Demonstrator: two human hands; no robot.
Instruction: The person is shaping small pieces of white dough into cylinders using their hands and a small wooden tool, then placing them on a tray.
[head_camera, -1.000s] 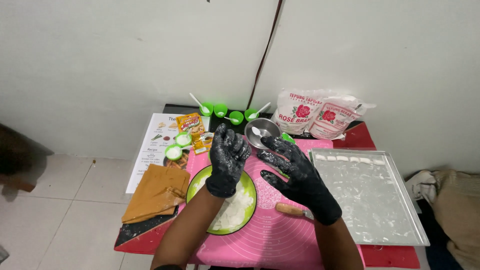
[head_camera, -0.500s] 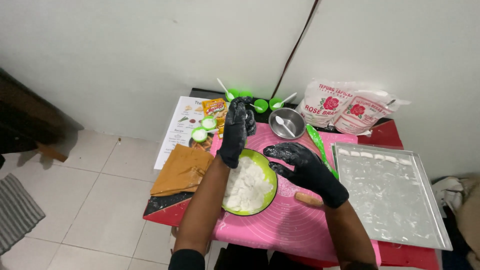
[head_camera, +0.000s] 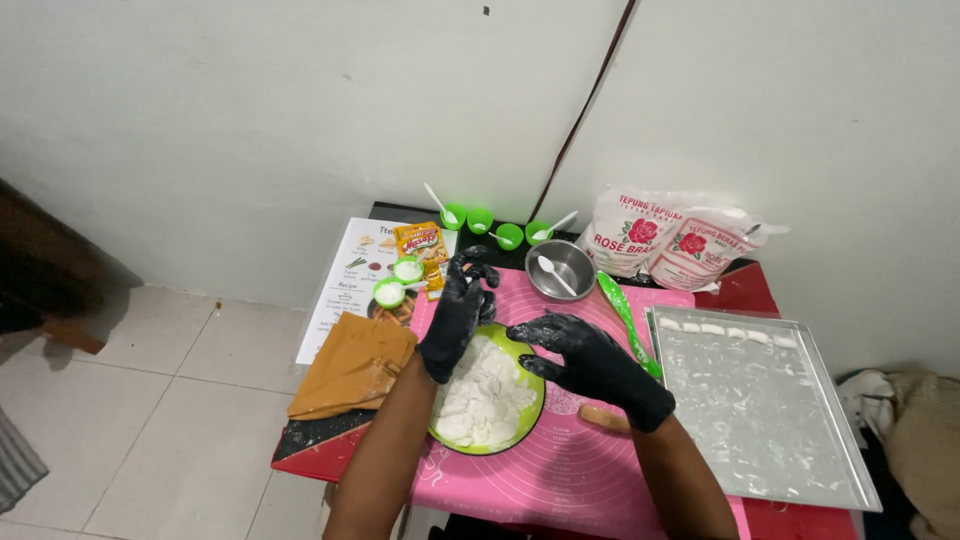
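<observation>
A metal tray (head_camera: 790, 460), two flour bags (head_camera: 665, 245) and an orange cloth (head_camera: 350, 365).

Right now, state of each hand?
Left hand: open, fingers curled, holding nothing, above the green bowl of white dough.
Right hand: open, fingers spread, empty, over the bowl's rim.

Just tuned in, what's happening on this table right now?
A person in black gloves is working over a green plate heaped with white dough on a pink mat. The left hand is raised above the plate's far edge, fingers curled; the right hand hovers spread beside the plate, dusted with flour. Neither clearly grips anything. To the right lies a metal tray with a row of small white pieces along its far edge. A steel bowl and two flour bags sit behind.
</observation>
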